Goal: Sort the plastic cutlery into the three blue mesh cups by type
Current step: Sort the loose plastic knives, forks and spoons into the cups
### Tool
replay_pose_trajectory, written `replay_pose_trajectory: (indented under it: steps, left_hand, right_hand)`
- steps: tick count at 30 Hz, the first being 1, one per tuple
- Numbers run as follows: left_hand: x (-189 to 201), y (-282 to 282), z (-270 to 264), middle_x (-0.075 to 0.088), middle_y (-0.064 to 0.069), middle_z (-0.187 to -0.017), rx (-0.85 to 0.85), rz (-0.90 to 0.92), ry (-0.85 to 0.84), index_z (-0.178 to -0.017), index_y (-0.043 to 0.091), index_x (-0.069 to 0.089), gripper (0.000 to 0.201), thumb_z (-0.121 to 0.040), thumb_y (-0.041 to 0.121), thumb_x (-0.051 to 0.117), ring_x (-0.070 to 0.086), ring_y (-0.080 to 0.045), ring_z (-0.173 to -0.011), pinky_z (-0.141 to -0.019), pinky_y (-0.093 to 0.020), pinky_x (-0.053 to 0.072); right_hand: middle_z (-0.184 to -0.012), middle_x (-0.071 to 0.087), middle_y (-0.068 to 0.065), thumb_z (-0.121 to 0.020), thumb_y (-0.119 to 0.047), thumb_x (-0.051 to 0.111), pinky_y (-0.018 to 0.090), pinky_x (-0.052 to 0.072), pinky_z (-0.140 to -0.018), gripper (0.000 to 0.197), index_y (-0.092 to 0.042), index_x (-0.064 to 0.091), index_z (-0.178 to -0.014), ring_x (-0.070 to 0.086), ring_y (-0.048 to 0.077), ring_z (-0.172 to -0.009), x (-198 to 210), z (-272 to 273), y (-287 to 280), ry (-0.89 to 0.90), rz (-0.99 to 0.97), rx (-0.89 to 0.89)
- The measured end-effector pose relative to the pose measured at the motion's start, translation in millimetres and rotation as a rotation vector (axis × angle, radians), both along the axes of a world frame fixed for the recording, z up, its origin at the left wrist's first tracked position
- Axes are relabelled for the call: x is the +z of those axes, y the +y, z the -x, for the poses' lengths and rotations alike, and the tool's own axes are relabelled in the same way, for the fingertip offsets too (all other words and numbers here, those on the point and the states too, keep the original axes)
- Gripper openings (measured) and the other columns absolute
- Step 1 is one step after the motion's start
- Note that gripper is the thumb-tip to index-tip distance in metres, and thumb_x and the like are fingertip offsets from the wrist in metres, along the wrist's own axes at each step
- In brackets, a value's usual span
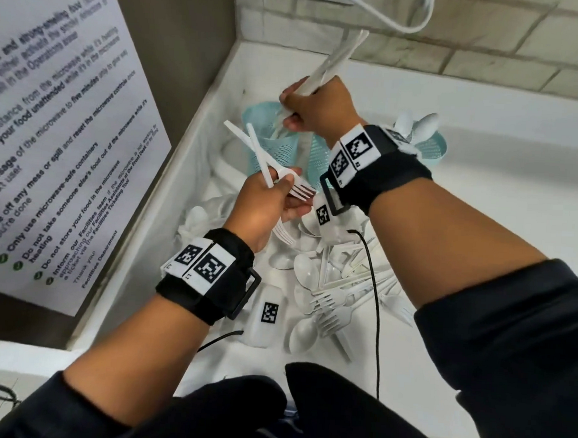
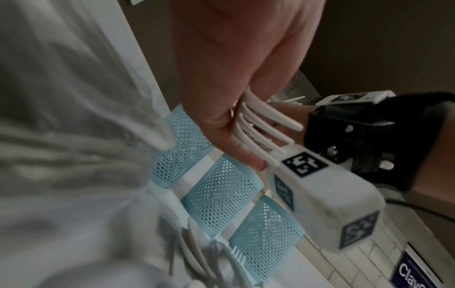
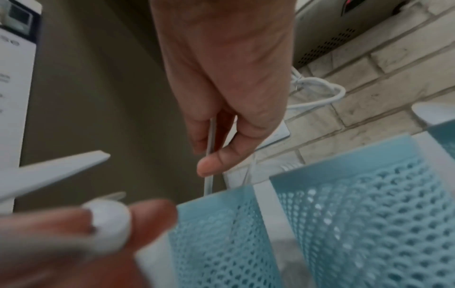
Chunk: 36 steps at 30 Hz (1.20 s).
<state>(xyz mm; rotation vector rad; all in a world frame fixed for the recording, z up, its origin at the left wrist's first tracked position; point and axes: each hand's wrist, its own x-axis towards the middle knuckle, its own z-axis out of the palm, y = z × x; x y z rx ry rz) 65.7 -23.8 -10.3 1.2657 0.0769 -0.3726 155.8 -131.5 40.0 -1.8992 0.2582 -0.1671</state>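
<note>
Right hand point(image 1: 315, 106) grips a bundle of white plastic knives point(image 1: 336, 62), long axis steep, directly above leftmost blue mesh cup point(image 1: 268, 140); left hand point(image 1: 265, 197) pinches white plastic forks point(image 1: 283, 181), nearer the body.

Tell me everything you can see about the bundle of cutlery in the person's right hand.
The bundle of white plastic pieces looks like smooth, slightly glossy plastic, several long slim handles pressed together. It stands steeply tilted, its free ends fanning apart up toward the brick wall. The right hand grips it around the lower part, fingers curled round it, with the lower ends reaching down toward the leftmost blue mesh cup. The working ends are hidden by the hand and cup, so the type cannot be told.
</note>
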Motion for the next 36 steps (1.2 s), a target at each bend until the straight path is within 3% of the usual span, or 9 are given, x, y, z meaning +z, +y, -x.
replay_pose_trajectory:
  steps: [7, 16, 18, 21, 23, 26, 28, 31, 36]
  left_hand:
    - [0.0, 5.4, -4.0, 0.065, -0.011, -0.082, 0.007, -0.022, 0.012, -0.105, 0.002, 0.058, 0.019, -0.098, 0.005, 0.040, 0.066, -0.019, -0.070, -0.065, -0.023, 0.058]
    - [2.1, 11.2, -7.9, 0.064, -0.013, -0.083, 0.013, -0.025, -0.004, -0.105, 0.001, 0.057, 0.019, -0.098, 0.005, 0.040, 0.067, -0.016, -0.064, -0.068, -0.025, 0.058]
    - [2.5, 11.1, -7.5, 0.065, -0.013, -0.082, 0.002, -0.028, -0.008, -0.106, 0.001, 0.057, 0.019, -0.098, 0.005, 0.040, 0.068, -0.013, -0.061, -0.068, -0.024, 0.058]
    - [2.8, 10.1, -7.2, 0.064, -0.013, -0.082, -0.013, -0.037, -0.007, -0.106, 0.002, 0.057, 0.018, -0.098, 0.005, 0.041, 0.068, -0.011, -0.058, -0.066, -0.024, 0.058]
    - [3.9, 9.6, -6.9, 0.064, -0.012, -0.081, -0.032, -0.044, -0.002, -0.105, 0.003, 0.057, 0.018, -0.098, 0.005, 0.041, 0.068, -0.012, -0.059, -0.065, -0.023, 0.058]
    - [8.6, 10.0, -5.5, 0.065, -0.010, -0.078, -0.109, -0.033, -0.008, -0.094, 0.006, 0.060, 0.020, -0.098, 0.005, 0.040, 0.068, -0.015, -0.065, -0.066, -0.024, 0.058]
    - [12.6, 10.9, -4.1, 0.066, -0.007, -0.073, -0.193, -0.017, -0.025, -0.091, 0.008, 0.060, 0.022, -0.098, 0.006, 0.040, 0.069, -0.014, -0.064, -0.067, -0.025, 0.058]
    - [17.7, 12.0, -2.9, 0.068, -0.003, -0.065, -0.304, -0.011, -0.036, -0.091, 0.008, 0.061, 0.021, -0.098, 0.008, 0.041, 0.069, -0.015, -0.063, -0.069, -0.027, 0.059]
    - [23.4, 12.5, -1.2, 0.068, 0.000, -0.062, -0.420, 0.003, -0.023, -0.091, 0.008, 0.060, 0.020, -0.097, 0.007, 0.041, 0.070, -0.013, -0.063, -0.069, -0.027, 0.058]
  right_hand:
    - [-0.088, 0.074, 0.016, -0.078, -0.019, 0.069, 0.037, 0.057, -0.082, 0.032, 0.005, 0.067, -0.099, 0.071, 0.025, -0.084, -7.2, -8.8, 7.1, 0.161, 0.237, 0.018]
    - [-0.069, 0.065, 0.009, -0.078, -0.015, 0.072, 0.037, 0.058, -0.079, 0.019, -0.004, 0.059, -0.088, 0.065, 0.019, -0.059, 0.1, -3.7, 4.0, 0.143, 0.188, 0.042]
    - [-0.068, 0.061, 0.005, -0.077, -0.020, 0.074, 0.032, 0.058, -0.079, 0.039, -0.005, 0.054, -0.107, 0.059, 0.014, -0.056, -0.2, -3.7, 2.1, 0.126, 0.175, 0.029]
    - [-0.116, 0.054, 0.012, -0.074, -0.041, 0.074, 0.028, 0.046, -0.087, 0.078, -0.012, 0.036, -0.135, 0.059, 0.020, -0.093, 3.1, -0.4, -1.7, 0.051, 0.309, 0.015]
    - [-0.133, 0.039, 0.014, -0.079, -0.046, 0.067, 0.022, 0.040, -0.091, 0.073, -0.017, 0.035, -0.138, 0.054, 0.022, -0.109, 11.0, 7.9, -4.2, -0.068, 0.452, -0.041]
    - [-0.104, 0.055, -0.004, -0.084, -0.042, 0.063, 0.001, 0.036, -0.066, 0.046, -0.015, 0.055, -0.121, 0.054, -0.001, -0.081, 28.2, 21.3, -4.9, -0.275, 0.553, -0.021]
    - [-0.075, 0.056, -0.014, -0.085, -0.039, 0.064, 0.000, 0.036, -0.054, 0.034, -0.009, 0.068, -0.102, 0.051, -0.010, -0.055, 38.1, 27.9, -5.1, -0.219, 0.542, 0.152]
    - [-0.075, 0.064, -0.008, -0.084, -0.043, 0.064, 0.005, 0.036, -0.041, 0.034, -0.013, 0.069, -0.099, 0.047, -0.005, -0.035, 49.4, 38.4, -10.7, -0.078, 0.613, 0.323]
    - [-0.097, 0.051, -0.007, -0.084, -0.041, 0.064, 0.017, 0.043, -0.063, 0.054, -0.020, 0.049, -0.132, 0.053, 0.005, -0.065, 56.6, 48.0, -21.1, 0.068, 0.791, 0.347]
